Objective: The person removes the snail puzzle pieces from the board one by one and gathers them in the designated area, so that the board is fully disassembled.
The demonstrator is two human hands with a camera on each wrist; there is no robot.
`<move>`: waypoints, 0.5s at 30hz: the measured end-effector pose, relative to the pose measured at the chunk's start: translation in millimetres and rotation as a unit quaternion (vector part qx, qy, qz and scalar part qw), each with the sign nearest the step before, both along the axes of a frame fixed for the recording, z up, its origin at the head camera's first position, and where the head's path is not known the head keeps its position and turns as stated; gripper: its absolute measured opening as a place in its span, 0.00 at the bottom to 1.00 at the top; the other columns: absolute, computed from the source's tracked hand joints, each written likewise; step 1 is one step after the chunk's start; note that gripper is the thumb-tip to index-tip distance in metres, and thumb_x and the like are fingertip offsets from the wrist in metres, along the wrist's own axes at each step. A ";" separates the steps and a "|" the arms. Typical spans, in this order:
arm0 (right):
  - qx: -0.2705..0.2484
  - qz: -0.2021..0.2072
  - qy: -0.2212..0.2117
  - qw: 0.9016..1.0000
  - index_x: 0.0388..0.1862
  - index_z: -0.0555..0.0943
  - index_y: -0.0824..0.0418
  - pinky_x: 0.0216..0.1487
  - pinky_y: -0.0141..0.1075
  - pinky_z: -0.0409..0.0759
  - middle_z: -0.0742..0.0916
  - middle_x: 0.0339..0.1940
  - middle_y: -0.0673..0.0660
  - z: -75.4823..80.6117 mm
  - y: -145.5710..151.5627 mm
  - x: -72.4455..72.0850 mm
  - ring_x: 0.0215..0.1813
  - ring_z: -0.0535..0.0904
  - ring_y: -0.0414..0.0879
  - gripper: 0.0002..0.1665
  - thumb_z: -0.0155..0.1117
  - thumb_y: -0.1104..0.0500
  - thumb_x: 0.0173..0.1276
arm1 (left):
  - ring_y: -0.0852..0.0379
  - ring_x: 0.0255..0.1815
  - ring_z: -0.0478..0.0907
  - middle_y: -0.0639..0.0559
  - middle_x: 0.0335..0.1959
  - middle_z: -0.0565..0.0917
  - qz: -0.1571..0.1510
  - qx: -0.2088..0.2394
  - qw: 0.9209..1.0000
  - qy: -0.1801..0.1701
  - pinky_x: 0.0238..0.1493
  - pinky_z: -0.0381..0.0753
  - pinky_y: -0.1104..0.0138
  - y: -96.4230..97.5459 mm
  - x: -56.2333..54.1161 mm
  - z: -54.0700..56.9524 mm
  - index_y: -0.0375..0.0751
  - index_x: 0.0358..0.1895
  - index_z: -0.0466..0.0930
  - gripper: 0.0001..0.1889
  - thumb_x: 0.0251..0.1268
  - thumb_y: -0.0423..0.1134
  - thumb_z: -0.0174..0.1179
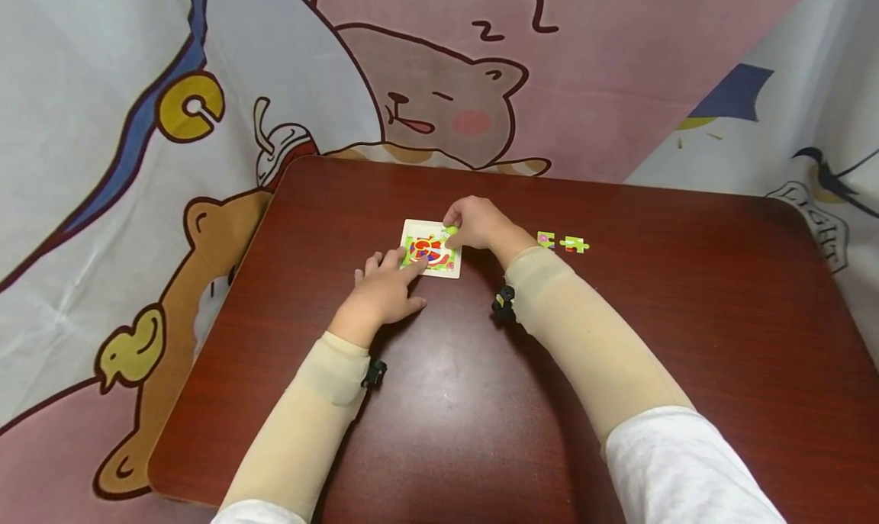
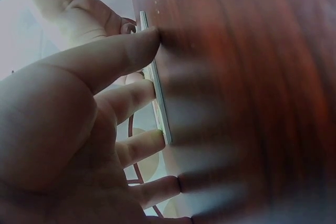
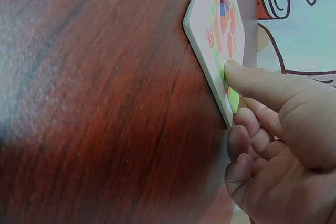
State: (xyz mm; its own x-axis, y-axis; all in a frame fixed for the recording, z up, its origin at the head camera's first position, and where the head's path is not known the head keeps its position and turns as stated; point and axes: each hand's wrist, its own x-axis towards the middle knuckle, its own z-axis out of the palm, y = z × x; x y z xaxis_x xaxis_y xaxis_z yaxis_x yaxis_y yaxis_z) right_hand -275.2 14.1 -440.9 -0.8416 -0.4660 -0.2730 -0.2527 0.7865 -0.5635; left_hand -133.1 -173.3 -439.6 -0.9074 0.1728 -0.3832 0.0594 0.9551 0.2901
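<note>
A small square jigsaw board (image 1: 420, 226) with a pale frame and a red, blue and green picture lies flat on the table. My left hand (image 1: 381, 291) rests over its lower left side, fingers spread; in the left wrist view the index and middle fingertips (image 2: 144, 92) touch the board and the other fingertips are on the table. At the upper right corner, my right hand (image 1: 481, 225) pinches a green jigsaw piece (image 1: 451, 231) between thumb and fingers. From the right wrist, the thumb (image 3: 247, 76) presses over the picture near the piece, which is partly hidden by the fingers.
Two loose jigsaw pieces, one with a pink spot (image 1: 545, 239) and one green and white (image 1: 574, 245), lie right of the board, beyond my right wrist. The dark red-brown table (image 1: 439, 432) meets a cartoon-printed curtain (image 1: 584, 74) at the back and left.
</note>
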 end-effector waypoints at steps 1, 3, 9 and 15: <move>0.001 -0.002 -0.001 1.000 0.50 0.87 0.62 0.58 0.45 0.79 0.86 0.47 0.59 0.3 0.6 0.0 0.52 0.79 0.53 0.20 0.84 0.60 0.62 | 0.27 0.83 0.47 0.42 0.87 0.52 0.000 0.001 1.000 0.000 0.74 0.55 0.28 0.5 -0.4 0.3 0.62 0.86 0.61 0.40 0.75 0.55 0.66; 0.001 -0.004 0.000 1.000 0.50 0.87 0.62 0.58 0.45 0.79 0.86 0.47 0.59 0.5 1.0 -0.1 0.51 0.79 0.53 0.20 0.84 0.60 0.61 | 0.27 0.83 0.46 0.42 0.87 0.52 0.001 0.003 1.000 -0.001 0.74 0.55 0.28 1.0 -0.9 0.5 0.62 0.86 0.61 0.40 0.75 0.55 0.66; -0.003 0.001 0.003 1.000 0.51 0.86 0.63 0.58 0.45 0.78 0.86 0.46 0.59 -0.9 -0.1 -1.3 0.50 0.79 0.53 0.20 0.83 0.62 0.61 | 0.26 0.83 0.47 0.41 0.87 0.53 0.003 0.006 1.000 0.000 0.74 0.55 0.28 1.0 -0.6 1.3 0.62 0.85 0.62 0.39 0.75 0.55 0.67; -0.011 0.005 0.009 1.000 0.49 0.81 0.61 0.59 0.46 0.77 0.84 0.47 0.59 -2.2 0.6 -0.4 0.51 0.78 0.54 0.22 0.83 0.62 0.61 | 0.27 0.83 0.46 0.41 0.87 0.52 -0.001 0.001 1.000 -0.001 0.74 0.56 0.28 0.2 -0.5 2.3 0.62 0.86 0.61 0.40 0.75 0.55 0.66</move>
State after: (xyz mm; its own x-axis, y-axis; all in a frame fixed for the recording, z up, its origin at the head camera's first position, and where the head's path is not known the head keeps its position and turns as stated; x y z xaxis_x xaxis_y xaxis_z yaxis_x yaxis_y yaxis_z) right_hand -275.6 14.7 -443.1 -0.8418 -0.4794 -0.2480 -0.2697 0.7716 -0.5761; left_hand -133.6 -173.1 -437.3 -0.9060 0.1751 -0.3854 0.0602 0.9545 0.2921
